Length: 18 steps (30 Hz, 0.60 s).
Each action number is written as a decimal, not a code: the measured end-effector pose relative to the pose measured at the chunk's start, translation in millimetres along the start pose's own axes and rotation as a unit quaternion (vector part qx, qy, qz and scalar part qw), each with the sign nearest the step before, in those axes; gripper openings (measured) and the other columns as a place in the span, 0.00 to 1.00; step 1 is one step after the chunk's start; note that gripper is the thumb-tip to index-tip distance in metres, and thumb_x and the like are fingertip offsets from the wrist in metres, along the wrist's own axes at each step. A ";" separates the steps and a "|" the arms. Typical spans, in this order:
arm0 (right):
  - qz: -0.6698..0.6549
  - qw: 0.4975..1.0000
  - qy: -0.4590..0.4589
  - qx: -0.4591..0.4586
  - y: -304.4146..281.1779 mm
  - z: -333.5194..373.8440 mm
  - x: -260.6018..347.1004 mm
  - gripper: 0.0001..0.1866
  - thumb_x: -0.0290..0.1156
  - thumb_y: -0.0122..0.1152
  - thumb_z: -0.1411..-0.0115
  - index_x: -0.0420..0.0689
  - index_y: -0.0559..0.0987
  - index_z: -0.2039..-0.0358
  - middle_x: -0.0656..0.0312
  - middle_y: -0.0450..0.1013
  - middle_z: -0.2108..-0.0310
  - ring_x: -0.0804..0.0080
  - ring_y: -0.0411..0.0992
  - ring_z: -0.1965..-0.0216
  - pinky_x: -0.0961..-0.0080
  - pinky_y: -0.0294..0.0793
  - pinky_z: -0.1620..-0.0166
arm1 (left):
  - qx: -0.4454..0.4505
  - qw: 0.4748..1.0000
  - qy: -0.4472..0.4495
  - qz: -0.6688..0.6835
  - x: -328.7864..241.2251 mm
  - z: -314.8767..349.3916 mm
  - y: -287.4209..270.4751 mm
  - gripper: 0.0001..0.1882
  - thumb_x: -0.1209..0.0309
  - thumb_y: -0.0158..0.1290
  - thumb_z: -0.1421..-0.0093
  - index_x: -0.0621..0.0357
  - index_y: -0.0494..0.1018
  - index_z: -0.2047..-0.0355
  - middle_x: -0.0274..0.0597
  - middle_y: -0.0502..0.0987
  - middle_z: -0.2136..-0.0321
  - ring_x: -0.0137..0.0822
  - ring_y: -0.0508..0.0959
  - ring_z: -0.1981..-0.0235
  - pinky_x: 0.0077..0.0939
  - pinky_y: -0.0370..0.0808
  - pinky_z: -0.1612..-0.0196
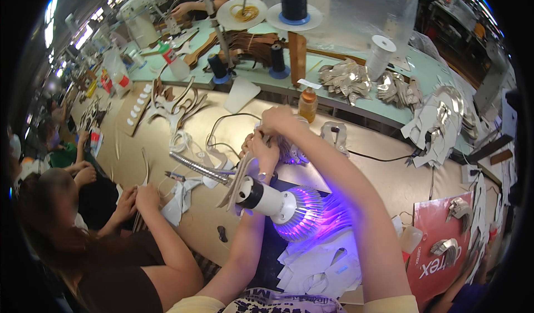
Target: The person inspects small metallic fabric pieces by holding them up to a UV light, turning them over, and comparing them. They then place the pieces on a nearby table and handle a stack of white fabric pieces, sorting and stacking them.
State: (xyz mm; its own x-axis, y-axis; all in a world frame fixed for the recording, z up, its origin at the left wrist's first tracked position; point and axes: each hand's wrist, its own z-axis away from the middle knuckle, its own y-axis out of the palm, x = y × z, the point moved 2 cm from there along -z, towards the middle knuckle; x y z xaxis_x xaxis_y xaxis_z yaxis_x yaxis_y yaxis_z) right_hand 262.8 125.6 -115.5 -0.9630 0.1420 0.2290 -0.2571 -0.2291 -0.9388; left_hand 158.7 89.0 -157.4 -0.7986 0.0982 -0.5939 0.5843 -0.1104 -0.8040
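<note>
My left hand (263, 148) is closed at the middle of the bench, its fingers curled round something mostly hidden. Just above it, my right hand (280, 120) reaches across with bent fingers pressed together; what they grip is covered. Against the hands lies a bundle of cut grey pieces (290, 153), lit purple. A lamp (296, 210) with a white neck and ribbed head glows purple between my forearms, over a pile of flat white cut pieces (322, 265). Beside my left wrist stands a stack of thin beige-grey pieces (240, 184).
An orange-capped bottle (307, 106) stands beyond my right hand. A black cable (378, 158) crosses the bench. A co-worker's hands (139, 199) hold a strip at left. A red board (439, 246) carries silvery pieces at right. Thread spools (293, 1) line the far shelf.
</note>
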 end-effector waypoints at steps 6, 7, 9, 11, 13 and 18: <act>-0.100 0.991 -0.068 -0.057 -2.9 -1.6 6.1 0.30 0.42 0.66 0.53 0.36 0.74 0.52 0.42 0.74 0.58 0.53 0.73 0.53 0.62 0.70 0.50 | -0.148 0.983 0.090 0.066 1.6 17.6 -6.7 0.54 0.60 0.59 0.53 0.66 0.39 0.35 0.64 0.51 0.40 0.59 0.51 0.38 0.50 0.45 0.37; -0.174 0.976 -0.096 -0.091 -5.4 5.9 5.6 0.32 0.39 0.67 0.54 0.36 0.73 0.50 0.42 0.73 0.57 0.51 0.73 0.54 0.63 0.70 0.49 | -0.165 0.978 0.104 0.075 2.0 22.1 -9.8 0.54 0.61 0.59 0.54 0.66 0.38 0.35 0.64 0.50 0.39 0.59 0.51 0.38 0.50 0.44 0.37; -0.272 0.936 -0.156 -0.158 -12.2 27.6 -1.6 0.27 0.37 0.67 0.54 0.36 0.75 0.54 0.44 0.74 0.59 0.53 0.73 0.54 0.66 0.71 0.50 | -0.182 0.969 0.138 0.092 -2.2 32.9 -12.8 0.55 0.62 0.60 0.54 0.66 0.36 0.35 0.65 0.47 0.39 0.59 0.49 0.37 0.51 0.43 0.37; -0.382 0.892 -0.181 -0.161 -20.8 54.5 -18.0 0.25 0.35 0.67 0.52 0.37 0.75 0.54 0.47 0.74 0.59 0.58 0.73 0.55 0.69 0.72 0.51 | -0.181 0.966 0.155 0.103 -5.7 47.8 -15.3 0.57 0.64 0.61 0.55 0.67 0.33 0.35 0.66 0.43 0.37 0.60 0.47 0.36 0.51 0.42 0.36; -0.476 0.849 -0.189 -0.131 -31.9 83.8 -40.0 0.25 0.34 0.65 0.48 0.39 0.73 0.50 0.53 0.74 0.57 0.66 0.73 0.55 0.72 0.71 0.51 | -0.167 0.955 0.204 0.138 -11.3 59.8 -17.2 0.58 0.64 0.61 0.56 0.67 0.34 0.35 0.66 0.41 0.37 0.59 0.46 0.36 0.51 0.42 0.36; -0.590 0.774 -0.193 -0.120 -54.6 171.7 -92.4 0.26 0.30 0.59 0.41 0.42 0.65 0.42 0.61 0.70 0.52 0.75 0.70 0.52 0.77 0.69 0.48 | -0.106 0.936 0.301 0.151 -18.5 75.1 -25.0 0.52 0.70 0.59 0.53 0.64 0.37 0.35 0.61 0.44 0.37 0.56 0.49 0.36 0.46 0.46 0.35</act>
State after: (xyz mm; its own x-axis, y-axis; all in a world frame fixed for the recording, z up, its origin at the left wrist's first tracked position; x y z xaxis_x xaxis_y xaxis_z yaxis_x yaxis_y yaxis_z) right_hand 351.9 -40.4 -41.3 -0.0327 -0.1936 0.9805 -0.9991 0.0330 -0.0268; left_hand 148.0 15.7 -124.0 -0.4032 0.6404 -0.6537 0.8367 -0.0314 -0.5467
